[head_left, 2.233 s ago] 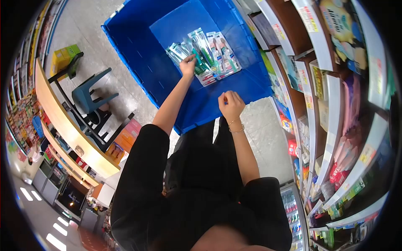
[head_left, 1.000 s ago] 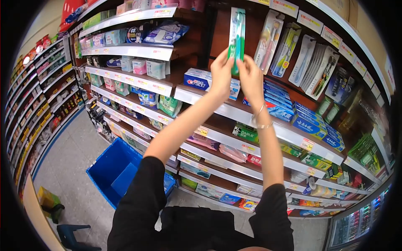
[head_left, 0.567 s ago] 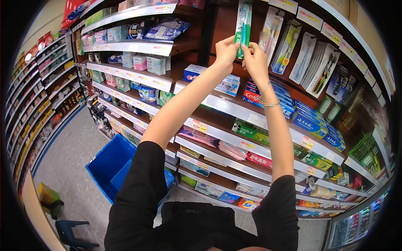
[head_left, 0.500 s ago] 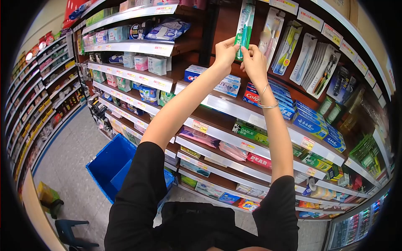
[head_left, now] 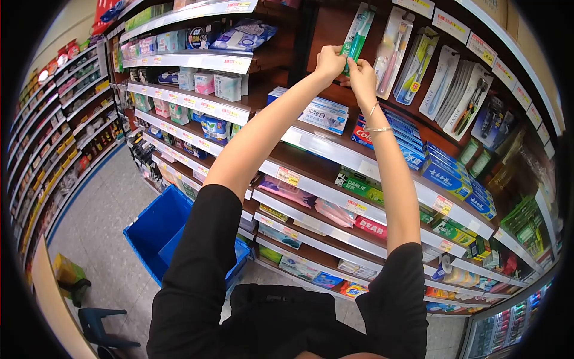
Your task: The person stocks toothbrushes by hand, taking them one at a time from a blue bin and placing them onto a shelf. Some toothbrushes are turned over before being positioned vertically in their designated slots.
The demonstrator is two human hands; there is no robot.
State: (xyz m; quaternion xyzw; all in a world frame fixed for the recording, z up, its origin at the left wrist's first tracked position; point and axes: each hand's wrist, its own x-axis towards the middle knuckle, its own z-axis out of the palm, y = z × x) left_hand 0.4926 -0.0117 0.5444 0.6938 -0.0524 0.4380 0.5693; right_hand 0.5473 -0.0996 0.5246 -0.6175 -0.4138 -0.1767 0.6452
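A green packaged toothbrush [head_left: 359, 35] is held upright, tilted slightly right, in front of the upper shelf. My left hand [head_left: 330, 63] is closed on the lower left edge of its pack. On the lower right edge, the fingers of my right hand [head_left: 362, 76] pinch the same pack; a bangle circles that wrist. Just right of it hang more packaged toothbrushes, a pink one [head_left: 395, 52] and a yellow-green one [head_left: 417, 67]. Beneath my hands, white and blue toothpaste boxes [head_left: 324, 115] and red and blue Colgate boxes [head_left: 391, 139] lie on a shelf.
A blue bin [head_left: 156, 216] stands on the floor at lower left. Beyond it are a small dark stool [head_left: 103, 328] and another stocked shelf [head_left: 60, 125]. Shelf edges with price tags [head_left: 288, 176] run across in front of me. A glass-fronted drinks cooler [head_left: 505, 329] is at lower right.
The toothbrush pack and both hands have shifted slightly right in view, and the pack leans more to the right. Both hands keep their hold on it.
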